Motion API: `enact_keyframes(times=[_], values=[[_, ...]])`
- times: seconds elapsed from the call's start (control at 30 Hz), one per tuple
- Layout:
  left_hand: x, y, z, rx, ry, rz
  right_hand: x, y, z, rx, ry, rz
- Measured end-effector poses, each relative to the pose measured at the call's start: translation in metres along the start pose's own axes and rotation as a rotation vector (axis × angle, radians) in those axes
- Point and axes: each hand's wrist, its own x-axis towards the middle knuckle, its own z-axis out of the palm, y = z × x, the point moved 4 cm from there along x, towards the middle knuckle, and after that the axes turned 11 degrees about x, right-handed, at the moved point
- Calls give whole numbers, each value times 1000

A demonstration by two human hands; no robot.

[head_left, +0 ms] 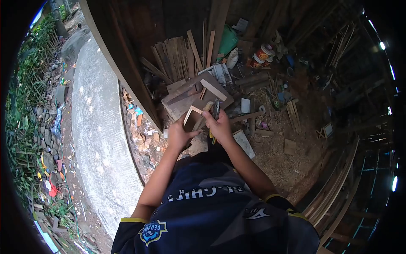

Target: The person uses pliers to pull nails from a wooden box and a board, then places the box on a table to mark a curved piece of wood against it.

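My left hand [179, 134] is closed around one side of a small wooden frame [195, 109], its pale corner pointing away from me and its thumb stretched to the right. My right hand [219, 127] grips a tool with a dark head [217, 108] and yellow on its lower end; its exact kind I cannot tell. The right fingers are right at the frame's right side, where a light wooden piece [208, 106] shows. Beyond both hands is a low wooden work surface [175, 109] with a pale strip of wood [213, 89] on it.
Upright wooden slats [173, 57] lean at the back near a dark post [122, 72]. Paint buckets [263, 53] stand at the back right. Shavings cover the dirt floor [275, 161], with long boards [334, 190] at right. A concrete path [99, 127] runs along the left.
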Motion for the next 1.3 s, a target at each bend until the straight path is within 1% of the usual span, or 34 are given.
enact_keyframes(times=[0.07,0.1,0.13,0.17,0.23,0.27,0.33,0.4,0.47,0.5,0.53,0.6,0.63,0.67,0.77,0.8,0.87,0.93,1.0,1.07,1.13,1.17,1.27,1.3], values=[[14,-1,15,50,-138,-36,13,8,-17,-47,32,-7],[22,1,22,24,-132,-17,20,6,-20,-49,24,0],[33,2,28,24,-127,-24,27,3,-24,-10,54,8],[43,4,37,26,-137,13,36,0,-30,28,86,18],[64,-2,62,-29,-117,102,59,4,-47,27,58,37],[76,-9,75,-31,-113,90,73,7,-56,29,36,52],[100,-17,101,-68,-213,-5,103,16,-77,13,-11,73],[120,-30,123,-113,-226,-45,138,23,-100,-2,-56,95],[131,-52,152,-72,-245,-98,170,27,-129,5,-90,123],[139,-56,160,-51,-276,-163,189,32,-149,-41,-71,169],[146,-58,168,-59,-281,-187,207,38,-165,-48,-78,193],[155,-71,181,90,-248,-314,243,53,-198,-2,31,237],[156,-83,191,159,-169,-297,260,65,-217,-55,65,291],[154,-97,201,163,-171,-306,276,78,-230,-52,60,300],[149,-117,210,276,-185,-540,307,135,-277,-81,164,354],[150,-119,208,285,-192,-565,317,155,-287,-77,153,379],[144,-122,203,233,-174,-705,324,192,-304,-95,188,454],[136,-132,209,251,-172,-721,330,219,-306,-84,202,490],[131,-143,215,248,-71,-634,327,240,-308,-94,252,519],[132,-154,224,247,-101,-623,325,261,-304,-106,289,522],[133,-163,233,330,-188,-674,325,272,-298,-113,294,455],[133,-169,239,326,-188,-680,323,278,-296,-138,308,506],[133,-191,255,337,-188,-645,326,298,-282,-108,289,518],[135,-198,260,377,-199,-642,327,313,-285,-110,290,517]])
